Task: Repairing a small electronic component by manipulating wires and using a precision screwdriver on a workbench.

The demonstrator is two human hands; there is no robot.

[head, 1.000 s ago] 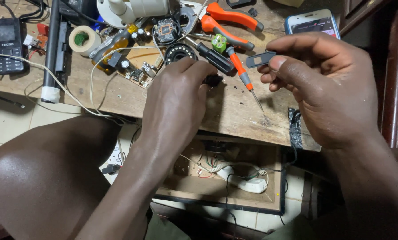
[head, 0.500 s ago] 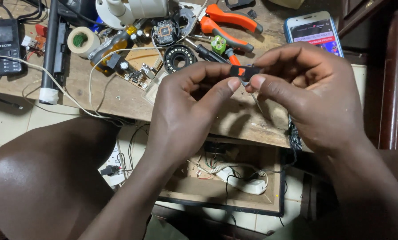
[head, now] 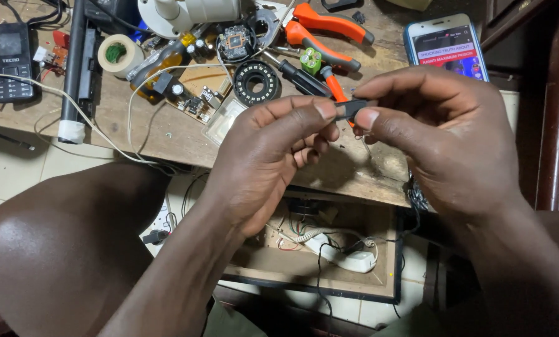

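Small dark flat part (head: 349, 110), oblong, mostly hidden by fingertips; detail too small to tell. It's sitting above the bench (head: 167, 134) edge, just in front of the orange-handled screwdriver (head: 337, 92). Left hand (head: 273, 156) is pinching its left end between thumb and forefinger, other fingers curling under. Right hand (head: 444, 134) is pinching the right end the same way, back of hand facing up. Both hands are meeting at the part, closed tight on it, wrists angling in from below.
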